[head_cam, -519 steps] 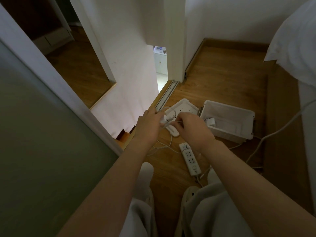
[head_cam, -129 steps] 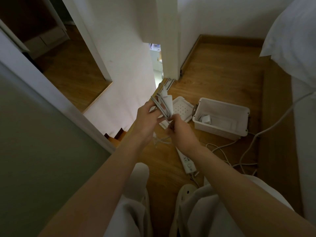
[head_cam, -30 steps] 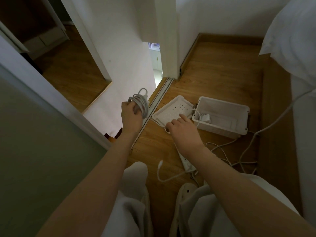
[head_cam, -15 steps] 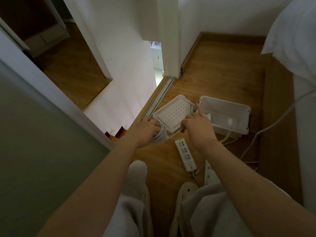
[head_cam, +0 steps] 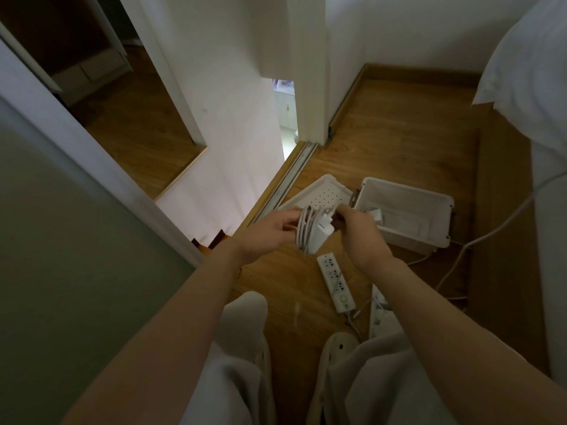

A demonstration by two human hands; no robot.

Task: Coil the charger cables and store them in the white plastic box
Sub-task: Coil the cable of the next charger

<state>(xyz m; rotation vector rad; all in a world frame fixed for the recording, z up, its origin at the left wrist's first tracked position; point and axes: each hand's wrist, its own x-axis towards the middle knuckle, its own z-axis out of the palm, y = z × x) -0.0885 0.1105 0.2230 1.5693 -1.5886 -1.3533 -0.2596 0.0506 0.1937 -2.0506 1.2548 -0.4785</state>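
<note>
Both arms reach forward and down, bare forearms angling in so the hands meet above the floor. The left hand (head_cam: 270,233) is curled round a charger cable (head_cam: 302,230) that's wound into tight greyish-white loops. Its smooth, blocky white power brick (head_cam: 322,239) sits against the right side of the coil. The right hand (head_cam: 360,233) comes in from the other side, knuckles up, fingertips pinching the top of the same coil, though I can't make out exactly which strand. All of that is up in the air just left of the white plastic box (head_cam: 408,193), a rectangular open tub with a rolled rim sitting on the wooden floor (head_cam: 399,133). A small white adapter (head_cam: 376,213) lies inside it. The flat lid (head_cam: 325,193), dotted with little holes, lies on the box's left. A long white power strip (head_cam: 336,282) sits nearer, and a thin loose cord (head_cam: 460,250) trails off right.
</note>
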